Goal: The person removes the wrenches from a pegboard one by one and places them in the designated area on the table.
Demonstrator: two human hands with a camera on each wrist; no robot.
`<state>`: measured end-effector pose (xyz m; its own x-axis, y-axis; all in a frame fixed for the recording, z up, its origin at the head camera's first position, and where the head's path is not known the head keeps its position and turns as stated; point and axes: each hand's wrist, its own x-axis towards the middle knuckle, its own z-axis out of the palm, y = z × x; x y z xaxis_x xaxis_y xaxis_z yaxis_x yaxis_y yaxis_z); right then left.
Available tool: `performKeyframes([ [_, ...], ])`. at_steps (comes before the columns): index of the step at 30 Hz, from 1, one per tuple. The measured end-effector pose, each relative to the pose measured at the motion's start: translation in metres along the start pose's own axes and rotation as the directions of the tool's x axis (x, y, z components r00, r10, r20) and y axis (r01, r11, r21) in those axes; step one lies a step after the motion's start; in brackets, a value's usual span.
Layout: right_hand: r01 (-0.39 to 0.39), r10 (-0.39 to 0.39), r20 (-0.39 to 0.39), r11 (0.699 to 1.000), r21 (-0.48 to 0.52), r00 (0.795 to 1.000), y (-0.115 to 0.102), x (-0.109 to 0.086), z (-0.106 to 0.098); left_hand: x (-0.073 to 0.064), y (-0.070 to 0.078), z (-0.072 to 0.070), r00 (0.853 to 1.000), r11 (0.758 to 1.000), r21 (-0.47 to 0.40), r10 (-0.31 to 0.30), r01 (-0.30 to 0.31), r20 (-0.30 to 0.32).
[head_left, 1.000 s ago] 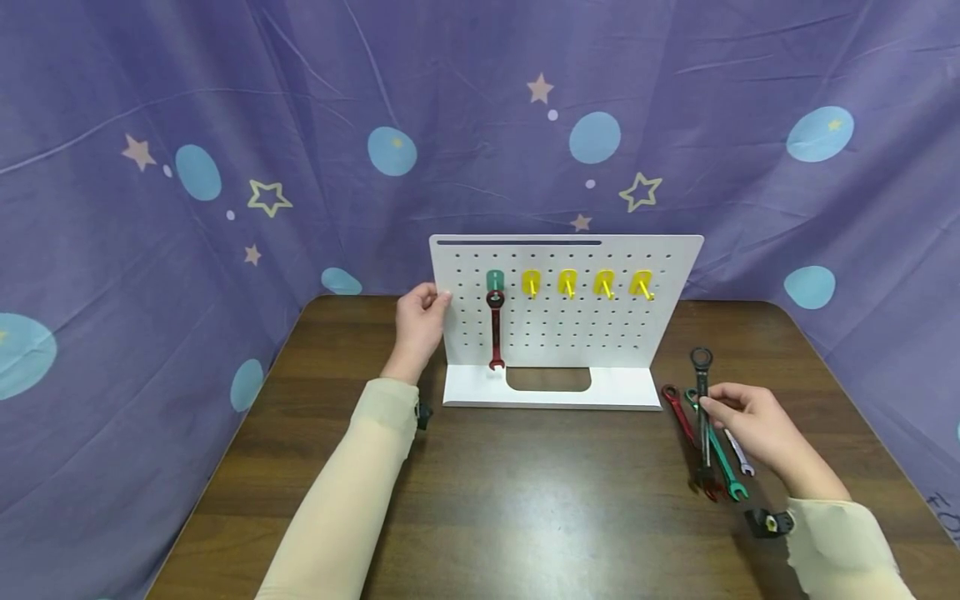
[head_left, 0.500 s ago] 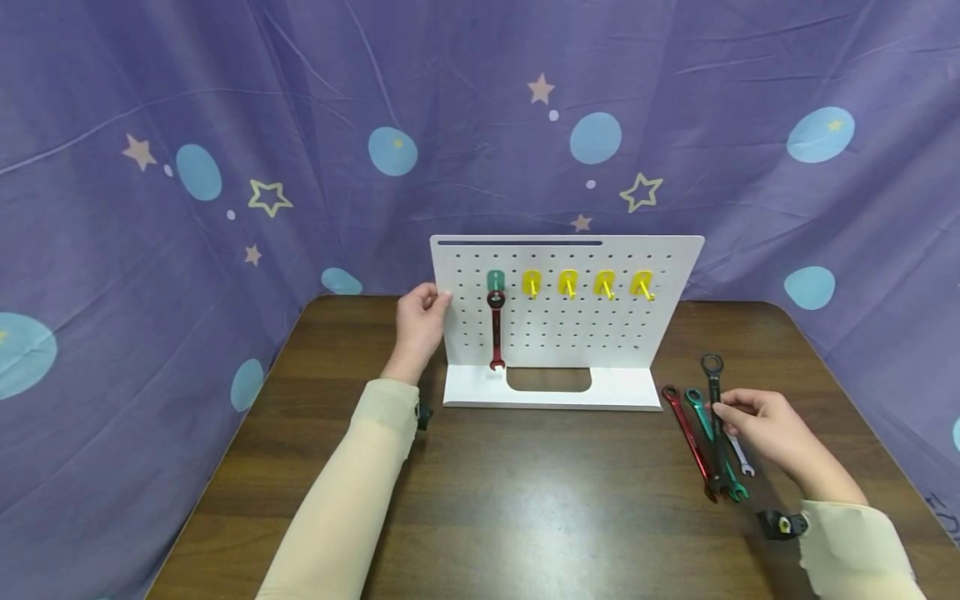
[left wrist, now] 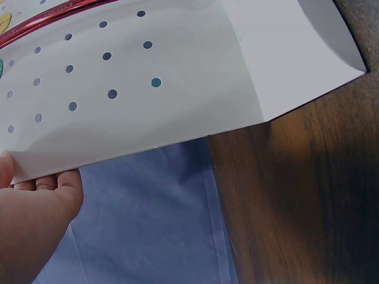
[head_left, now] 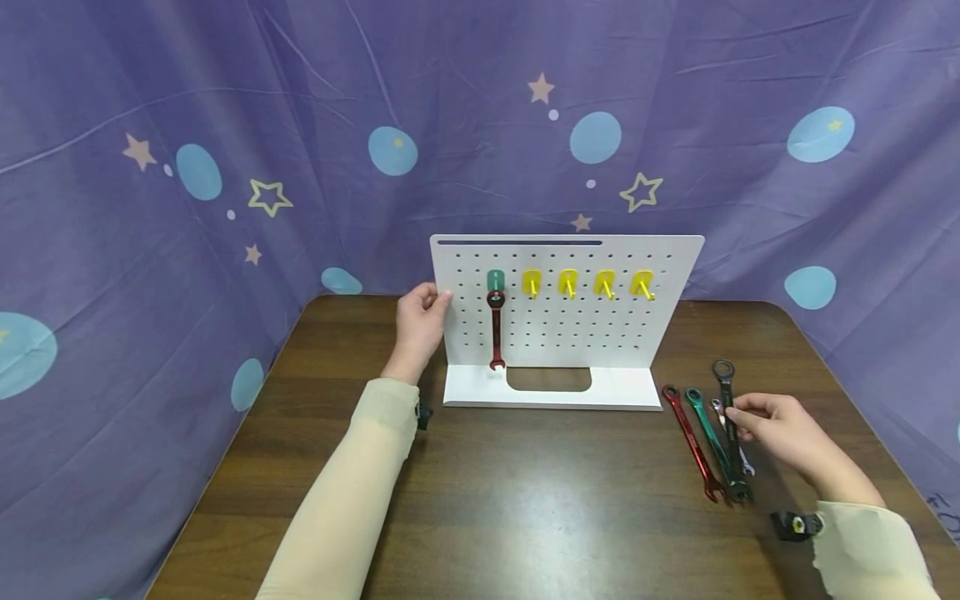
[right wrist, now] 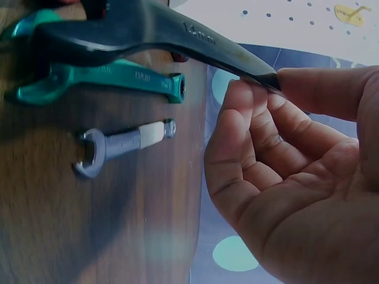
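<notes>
My right hand (head_left: 776,429) pinches a black combination wrench (head_left: 726,400) between thumb and fingers, its ring end up; "14mm" is stamped on the shank (right wrist: 198,34). Beneath and beside it on the table lie a red wrench (head_left: 692,442), a green wrench (head_left: 708,432) and a smaller silver wrench (right wrist: 121,142). With thumb in front and fingers behind, my left hand (head_left: 420,323) grips the left edge of a white pegboard stand (head_left: 570,329). A dark red wrench (head_left: 496,333) hangs by its ring end from the green hook (head_left: 495,279).
Several yellow hooks (head_left: 567,283) stick out in a row right of the green one. The stand's base (head_left: 622,387) has a cutout at its front. A brown wooden table (head_left: 525,500) carries everything, and a purple curtain (head_left: 480,125) hangs behind it.
My right hand has moved right and slightly toward me with the black wrench, which now passes over the green and silver wrenches. My left hand and the pegboard have stayed put.
</notes>
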<state>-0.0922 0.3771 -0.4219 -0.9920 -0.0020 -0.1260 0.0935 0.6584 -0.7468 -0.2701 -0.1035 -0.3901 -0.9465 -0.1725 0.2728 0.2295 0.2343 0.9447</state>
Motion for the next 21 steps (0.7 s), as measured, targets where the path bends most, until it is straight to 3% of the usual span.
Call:
performKeyframes([
  [21,-0.029,0.031,0.056,0.999,-0.023,0.998,0.023,-0.001,-0.012,0.0,0.0,-0.001,1.0,1.0,-0.002,0.021,-0.02,0.004],
])
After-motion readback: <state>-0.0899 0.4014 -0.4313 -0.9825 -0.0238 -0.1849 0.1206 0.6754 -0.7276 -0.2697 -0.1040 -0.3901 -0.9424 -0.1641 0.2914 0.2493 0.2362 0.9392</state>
